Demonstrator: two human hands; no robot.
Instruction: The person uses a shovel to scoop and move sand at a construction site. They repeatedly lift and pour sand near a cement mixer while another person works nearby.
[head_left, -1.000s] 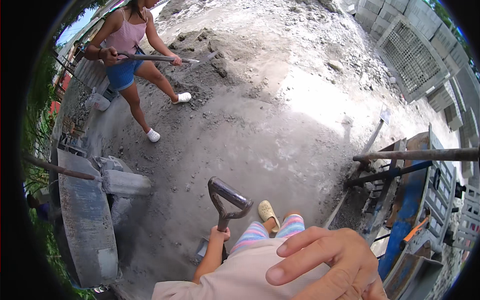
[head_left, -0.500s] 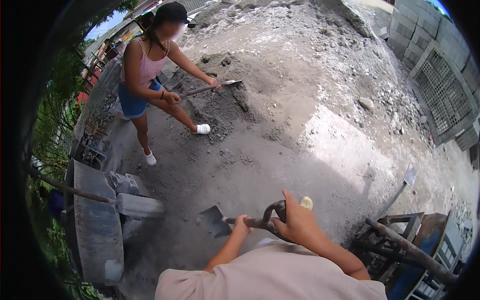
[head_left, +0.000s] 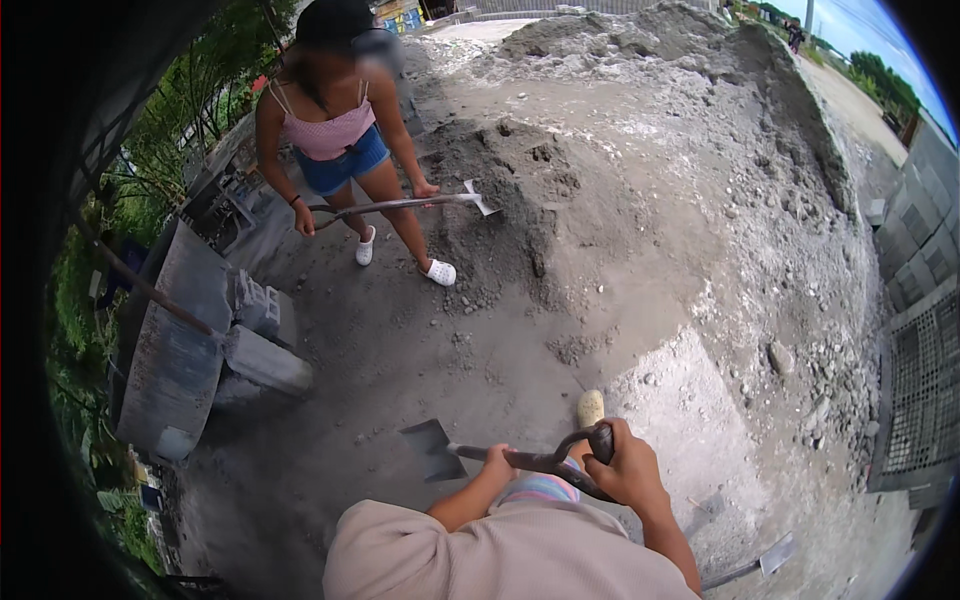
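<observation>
A dark D-handled shovel lies nearly level across my front. My left hand wraps round its shaft near the blade. My right hand grips the D-shaped handle at the other end. To the left the dark flat blade hangs over the grey ground, with no visible load on it. Far left, a co-worker in a pink top and blue shorts holds another shovel in both hands. Its blade is at a mound of grey sand and gravel.
At the left stands a large grey metal tub beside concrete blocks. A third shovel lies at lower right. Stacked hollow blocks and a perforated panel line the right side. My foot in a pale clog is ahead of me.
My view has turned and the shovel has shifted slightly. My right hand's fingers now close more fully round the handle. The co-worker stands more upright, with the shovel held more level.
</observation>
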